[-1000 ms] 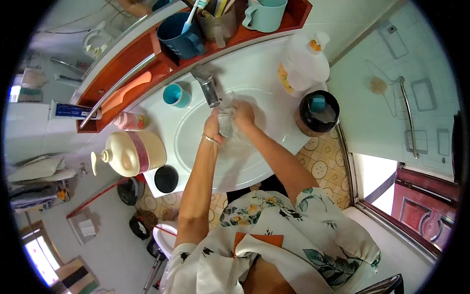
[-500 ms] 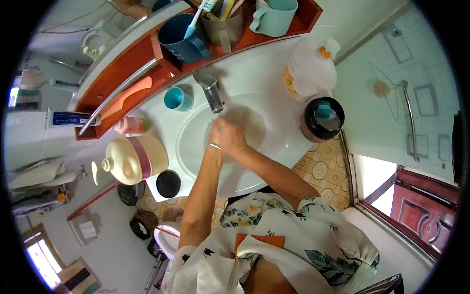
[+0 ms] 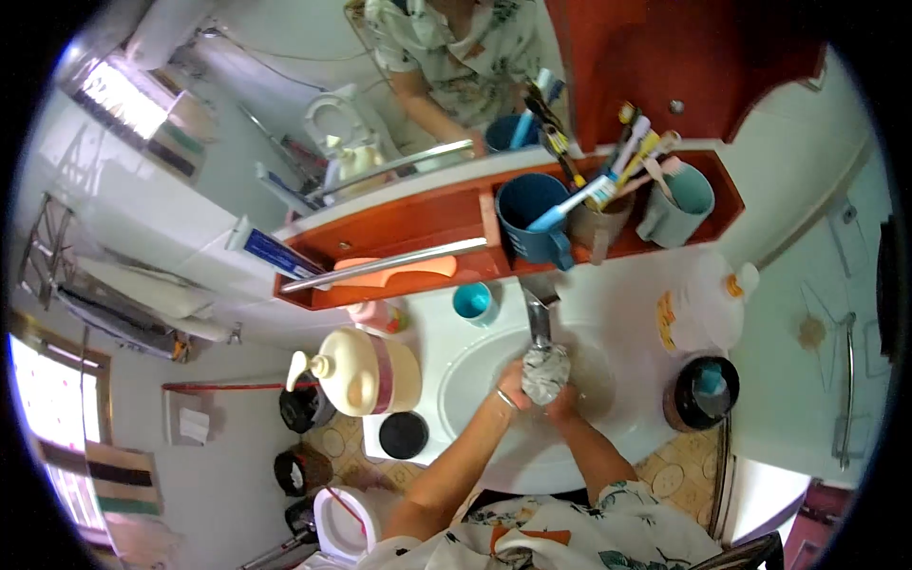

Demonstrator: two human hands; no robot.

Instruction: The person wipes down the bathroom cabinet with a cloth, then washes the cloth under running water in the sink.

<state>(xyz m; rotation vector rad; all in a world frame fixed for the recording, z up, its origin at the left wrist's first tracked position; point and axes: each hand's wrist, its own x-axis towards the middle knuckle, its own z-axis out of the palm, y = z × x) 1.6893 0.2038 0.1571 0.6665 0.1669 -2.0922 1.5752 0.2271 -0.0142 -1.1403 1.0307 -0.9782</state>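
A crumpled, wet-looking grey-white cloth (image 3: 546,374) is bunched directly under the faucet (image 3: 539,318). My left hand (image 3: 513,384) grips its left side, a bracelet at the wrist. From the lower right, my right hand (image 3: 562,403) holds it too, its fingers partly hidden by the bundle. Both hands are over the white oval sink (image 3: 454,388), where cloudy water (image 3: 597,375) shows to the right of the cloth.
Left of the sink are a cream pump bottle (image 3: 366,372), a round black lid (image 3: 404,435) and a turquoise cup (image 3: 474,303). A white jug (image 3: 703,309) and dark jar (image 3: 701,393) stand right. Behind, a red-brown shelf (image 3: 408,249) holds mugs with toothbrushes.
My hands, clasped together before, are now apart on either side of the cloth, which has come into sight beneath the faucet. The view has tilted up, showing more of the mirror and shelf.
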